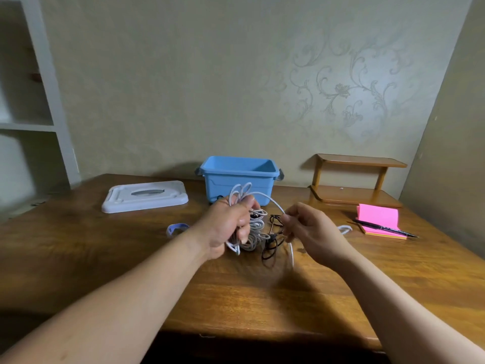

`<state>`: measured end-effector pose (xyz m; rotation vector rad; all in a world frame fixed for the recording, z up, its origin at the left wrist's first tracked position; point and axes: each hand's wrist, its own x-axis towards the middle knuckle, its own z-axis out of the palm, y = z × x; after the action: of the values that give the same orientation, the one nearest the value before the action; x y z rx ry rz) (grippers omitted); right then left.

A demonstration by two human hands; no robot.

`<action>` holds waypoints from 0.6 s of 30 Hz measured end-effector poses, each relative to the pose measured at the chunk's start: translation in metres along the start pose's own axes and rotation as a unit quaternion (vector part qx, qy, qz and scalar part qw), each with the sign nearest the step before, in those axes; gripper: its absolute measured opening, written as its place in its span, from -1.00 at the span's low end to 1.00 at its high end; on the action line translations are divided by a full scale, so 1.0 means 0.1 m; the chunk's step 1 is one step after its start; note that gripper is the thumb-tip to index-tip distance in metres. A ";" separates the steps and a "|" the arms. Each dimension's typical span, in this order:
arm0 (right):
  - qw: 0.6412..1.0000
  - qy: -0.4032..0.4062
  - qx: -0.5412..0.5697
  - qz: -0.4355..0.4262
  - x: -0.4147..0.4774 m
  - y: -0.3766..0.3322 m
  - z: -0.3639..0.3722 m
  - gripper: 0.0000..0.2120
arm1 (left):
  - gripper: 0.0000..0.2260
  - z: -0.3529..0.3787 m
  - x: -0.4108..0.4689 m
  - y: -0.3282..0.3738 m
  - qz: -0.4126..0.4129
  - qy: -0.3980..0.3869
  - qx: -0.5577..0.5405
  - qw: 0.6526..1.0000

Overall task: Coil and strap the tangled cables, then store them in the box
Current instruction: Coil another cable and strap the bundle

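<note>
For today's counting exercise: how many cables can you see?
3: white cable gripped by left hand and right hand; grey cable bundled beside the left hand; black cable between the hands. Others may hide.

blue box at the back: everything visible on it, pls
The blue box is a plastic-looking rectangular tub with rounded corners, a rolled rim and a grey clip at each end. It stands upright on the wooden table near the wall, top open; only the upper inner walls show. The white cable, looped in the left hand, hides part of its lower front.
</note>
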<state>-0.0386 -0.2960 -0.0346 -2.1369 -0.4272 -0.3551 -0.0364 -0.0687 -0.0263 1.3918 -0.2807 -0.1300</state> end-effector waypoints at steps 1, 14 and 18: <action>1.000 0.028 0.011 -0.001 0.00 -0.01 0.06 -0.88 | -0.75 0.07 0.01 -0.03 0.009 0.017 -0.002 1.000; 0.993 0.058 -0.069 -0.080 -0.14 -0.16 0.35 -0.86 | -0.87 0.44 0.21 -0.03 0.046 0.131 -0.111 0.984; 0.980 0.046 -0.174 -0.084 -0.12 0.00 0.18 -0.78 | -0.85 0.08 0.33 0.16 0.034 0.161 -0.255 0.953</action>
<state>-0.0479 -0.2831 -0.0495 -2.4170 -0.5240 -0.6653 -0.0086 -0.0821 -0.0055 0.8682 -0.0144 0.0802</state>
